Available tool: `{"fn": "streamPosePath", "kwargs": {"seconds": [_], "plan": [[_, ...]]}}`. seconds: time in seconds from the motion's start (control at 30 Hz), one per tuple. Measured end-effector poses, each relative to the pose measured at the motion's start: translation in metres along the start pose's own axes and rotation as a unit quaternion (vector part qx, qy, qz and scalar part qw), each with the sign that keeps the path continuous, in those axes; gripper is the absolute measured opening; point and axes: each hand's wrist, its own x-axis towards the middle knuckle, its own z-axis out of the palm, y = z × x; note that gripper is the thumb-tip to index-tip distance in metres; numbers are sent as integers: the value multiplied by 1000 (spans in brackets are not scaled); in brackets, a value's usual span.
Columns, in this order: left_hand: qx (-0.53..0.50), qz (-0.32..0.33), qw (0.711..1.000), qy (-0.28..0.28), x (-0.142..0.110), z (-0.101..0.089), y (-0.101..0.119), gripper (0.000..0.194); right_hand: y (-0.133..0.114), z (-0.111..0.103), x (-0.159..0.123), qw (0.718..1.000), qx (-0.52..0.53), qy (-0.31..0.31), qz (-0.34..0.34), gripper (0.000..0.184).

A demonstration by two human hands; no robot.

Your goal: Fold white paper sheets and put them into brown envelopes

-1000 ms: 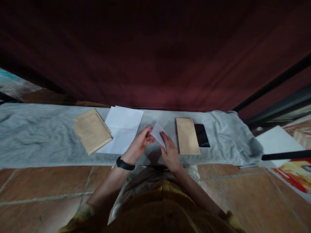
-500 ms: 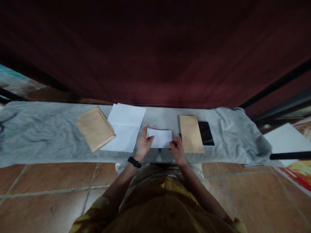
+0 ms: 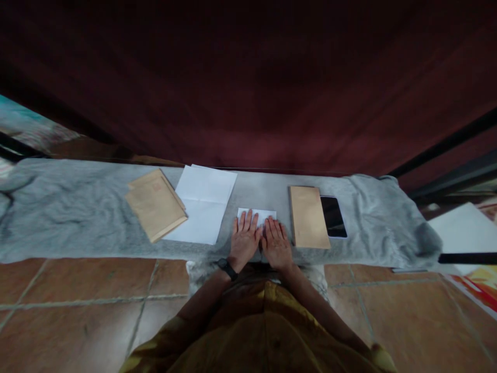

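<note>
A small folded sheet of white paper lies on the grey cloth, mostly covered by my hands. My left hand rests flat on its left part, fingers stretched forward. Beside it, my right hand presses flat on the right part, fingers also extended. To the left are larger white sheets with a crease across them. Brown envelopes overlap the left side of those sheets. Right of my hands lies a stack of brown envelopes.
A dark-screened phone lies against the right envelopes. Grey cloth covers the narrow bench, rumpled at both ends. A dark red surface rises behind it. At far right are a white sheet and a black bar.
Both hands have gone from holding the folded paper by its side edges to lying flat on top of it. The paper now rests pressed down on the cloth.
</note>
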Motion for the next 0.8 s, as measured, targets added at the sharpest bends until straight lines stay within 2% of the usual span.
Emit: {"fn": "streamPosePath", "kwargs": {"seconds": [0.13, 0.27, 0.4, 0.57, 0.8], "plan": [[59, -20, 998, -13, -5, 3, -7, 63, 7, 1, -3, 1000, -24, 11, 7, 54], [87, -30, 996, 1, -9, 0, -11, 69, 10, -3, 2, 999, -26, 25, 35, 54], [81, -28, 996, 12, -10, 0, -12, 72, 15, -12, 25, 998, -9, 4, 70, 47], [67, -19, 997, 28, -12, 2, -12, 76, 26, -23, 62, 994, -24, -51, 95, 41], [78, -18, 997, 16, -15, -1, -7, 76, 36, -24, 89, 991, -26, -76, 106, 28]]}}
